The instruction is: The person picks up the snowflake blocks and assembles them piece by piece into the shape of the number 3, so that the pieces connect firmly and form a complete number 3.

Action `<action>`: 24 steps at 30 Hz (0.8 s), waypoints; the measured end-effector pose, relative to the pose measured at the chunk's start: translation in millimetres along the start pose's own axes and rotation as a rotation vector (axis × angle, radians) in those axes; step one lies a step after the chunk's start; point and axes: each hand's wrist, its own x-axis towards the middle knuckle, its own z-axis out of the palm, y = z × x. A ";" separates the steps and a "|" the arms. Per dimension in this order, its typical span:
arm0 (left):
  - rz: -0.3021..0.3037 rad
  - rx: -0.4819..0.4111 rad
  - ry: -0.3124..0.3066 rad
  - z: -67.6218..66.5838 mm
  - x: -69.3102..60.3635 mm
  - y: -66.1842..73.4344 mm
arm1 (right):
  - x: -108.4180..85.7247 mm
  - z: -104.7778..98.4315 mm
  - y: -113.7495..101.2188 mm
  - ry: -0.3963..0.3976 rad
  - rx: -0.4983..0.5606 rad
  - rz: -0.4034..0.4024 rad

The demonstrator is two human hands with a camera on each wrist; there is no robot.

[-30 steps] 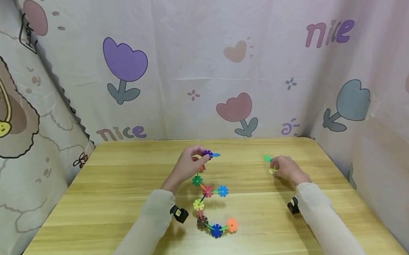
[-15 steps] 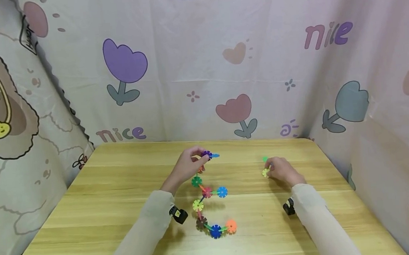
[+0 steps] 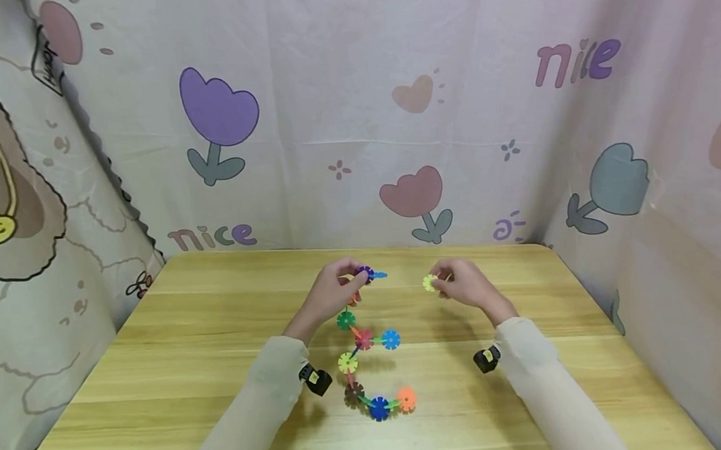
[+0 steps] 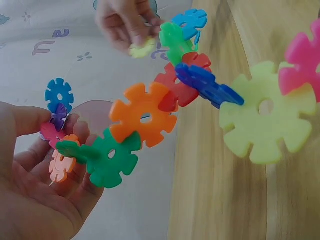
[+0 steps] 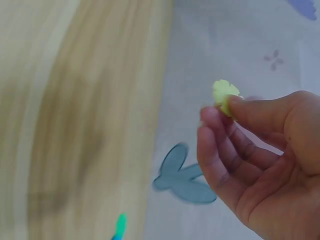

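Observation:
My left hand (image 3: pixel 334 290) pinches one end of a chain of slotted plastic snowflake discs, near a purple disc (image 3: pixel 366 275) with a blue disc (image 4: pixel 59 96) sticking out past it. From there the chain runs toward me through a green disc (image 4: pixel 114 159), an orange disc (image 4: pixel 131 112), a yellow disc (image 3: pixel 347 363) and others, to an orange end disc (image 3: pixel 407 398). A side branch ends in a light blue disc (image 3: pixel 391 340). Between thumb and fingers, my right hand (image 3: pixel 467 284) pinches a separate pale yellow snowflake disc (image 5: pixel 224 93), apart from the chain.
Both hands are over a wooden table (image 3: pixel 220 377). At the bottom of the right wrist view lies a green piece (image 5: pixel 121 224) with a bit of blue beside it. A printed curtain (image 3: pixel 325 100) hangs behind the table and along its sides.
My right hand has lifted and moved left with the pale yellow disc, leaving the green piece behind. My left hand and the chain stay almost still.

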 end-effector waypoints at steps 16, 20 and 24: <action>0.003 -0.024 -0.016 2.5 -0.4 3.4 | 1.6 11.3 -58.4 0.045 0.136 -0.112; 0.002 -0.021 -0.012 2.9 -0.5 2.4 | 2.0 15.0 -62.4 0.048 0.127 -0.127; -0.003 -0.020 -0.011 3.2 -0.4 2.7 | 0.9 17.6 -65.6 0.068 0.123 -0.140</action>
